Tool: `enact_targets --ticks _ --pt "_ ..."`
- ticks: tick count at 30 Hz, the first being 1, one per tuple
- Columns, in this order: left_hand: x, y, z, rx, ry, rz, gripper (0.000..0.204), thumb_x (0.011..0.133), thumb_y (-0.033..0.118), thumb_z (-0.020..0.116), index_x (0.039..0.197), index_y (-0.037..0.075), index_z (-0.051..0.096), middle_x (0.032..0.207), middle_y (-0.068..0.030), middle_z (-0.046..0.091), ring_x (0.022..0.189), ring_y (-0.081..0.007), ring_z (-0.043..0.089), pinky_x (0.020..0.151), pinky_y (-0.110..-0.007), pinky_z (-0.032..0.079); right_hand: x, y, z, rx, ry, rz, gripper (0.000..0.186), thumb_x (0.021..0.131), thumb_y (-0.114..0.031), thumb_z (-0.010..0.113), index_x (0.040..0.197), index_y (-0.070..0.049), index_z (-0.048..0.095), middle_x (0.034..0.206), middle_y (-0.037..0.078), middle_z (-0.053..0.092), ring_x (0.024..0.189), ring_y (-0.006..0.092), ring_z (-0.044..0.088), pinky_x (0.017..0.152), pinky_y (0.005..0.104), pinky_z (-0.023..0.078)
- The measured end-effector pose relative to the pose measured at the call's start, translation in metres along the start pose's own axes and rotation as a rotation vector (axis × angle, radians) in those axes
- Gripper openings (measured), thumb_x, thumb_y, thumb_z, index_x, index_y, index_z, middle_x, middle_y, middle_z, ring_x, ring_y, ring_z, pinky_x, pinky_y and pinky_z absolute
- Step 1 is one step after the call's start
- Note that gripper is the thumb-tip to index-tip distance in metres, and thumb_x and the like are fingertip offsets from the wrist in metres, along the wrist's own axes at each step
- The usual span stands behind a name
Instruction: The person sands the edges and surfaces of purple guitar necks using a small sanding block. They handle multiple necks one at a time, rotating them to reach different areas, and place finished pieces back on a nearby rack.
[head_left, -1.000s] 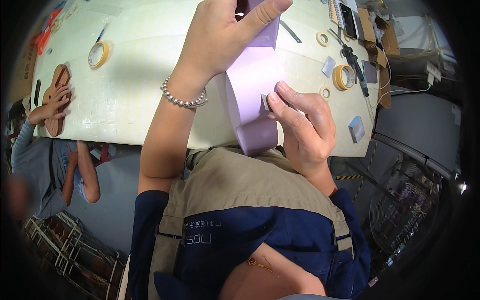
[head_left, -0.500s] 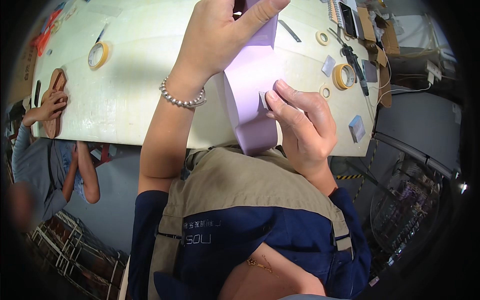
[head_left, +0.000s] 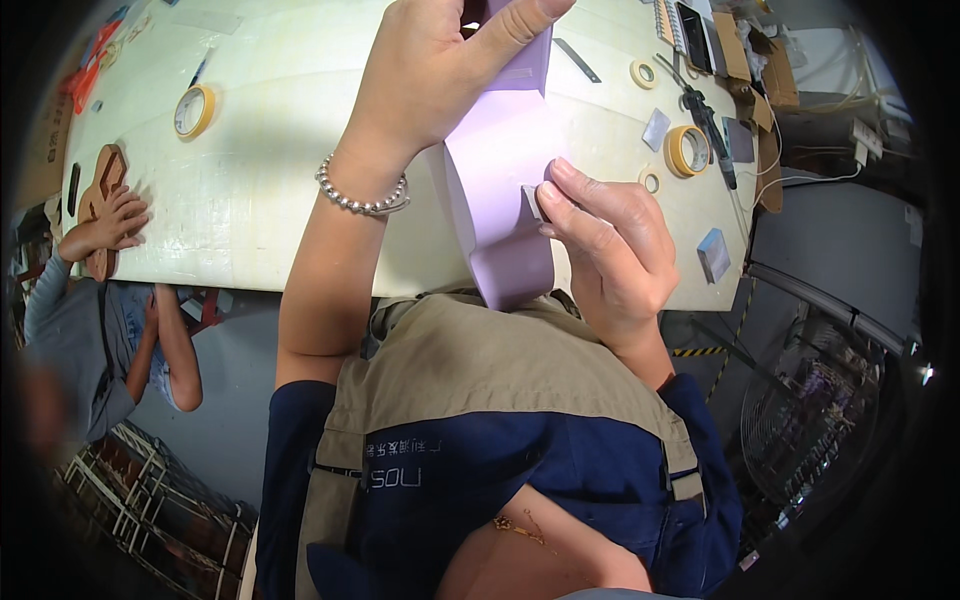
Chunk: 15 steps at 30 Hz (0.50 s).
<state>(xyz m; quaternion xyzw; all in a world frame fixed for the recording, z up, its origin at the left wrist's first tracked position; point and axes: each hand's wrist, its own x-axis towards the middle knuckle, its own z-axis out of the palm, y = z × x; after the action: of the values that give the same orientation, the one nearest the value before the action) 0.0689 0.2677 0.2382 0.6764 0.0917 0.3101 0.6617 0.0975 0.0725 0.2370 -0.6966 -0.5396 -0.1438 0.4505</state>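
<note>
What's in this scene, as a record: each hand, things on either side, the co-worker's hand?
Left hand: holds the lilac object by its upper part
Right hand: pinches a small grey piece against it
Right side: thick yellow tape roll, black tool, blue-edged block
Left side: another yellow tape roll
Co-worker's hand: on a brown wooden piece

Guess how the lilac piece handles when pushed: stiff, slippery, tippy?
Probably stiff: the lilac piece shows crisp edges and no visible sag under the left hand. Possibly a bit slippery, given its smooth surface. Might rock if set on its side, since that side curves.
</note>
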Motion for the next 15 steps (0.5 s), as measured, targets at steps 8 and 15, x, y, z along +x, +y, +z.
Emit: enact_targets --ticks 8,15 --pt "0.002 0.002 -0.001 0.041 -0.008 -0.037 0.065 0.090 0.039 0.068 0.125 -0.012 0.048 0.101 -0.0114 0.063 0.090 -0.0131 0.058 0.077 -0.025 0.048 0.001 0.005 -0.002 -0.095 -0.023 -0.091 0.029 0.059 -0.006 0.073 0.088 -0.003 0.073 0.098 0.009 0.071 0.067 0.0188 0.059 0.060 0.0269 0.045" --pt "-0.001 0.026 0.005 0.064 0.001 -0.080 0.064 0.090 0.038 0.067 0.125 -0.012 0.048 0.102 -0.0110 0.063 0.090 -0.0134 0.058 0.078 -0.025 0.048 0.001 0.005 -0.005 0.056 -0.056 0.029 0.027 0.062 -0.003 0.071 0.089 -0.002 0.072 0.098 0.009 0.071 0.069 0.0194 0.061 0.062 0.0275 0.047"
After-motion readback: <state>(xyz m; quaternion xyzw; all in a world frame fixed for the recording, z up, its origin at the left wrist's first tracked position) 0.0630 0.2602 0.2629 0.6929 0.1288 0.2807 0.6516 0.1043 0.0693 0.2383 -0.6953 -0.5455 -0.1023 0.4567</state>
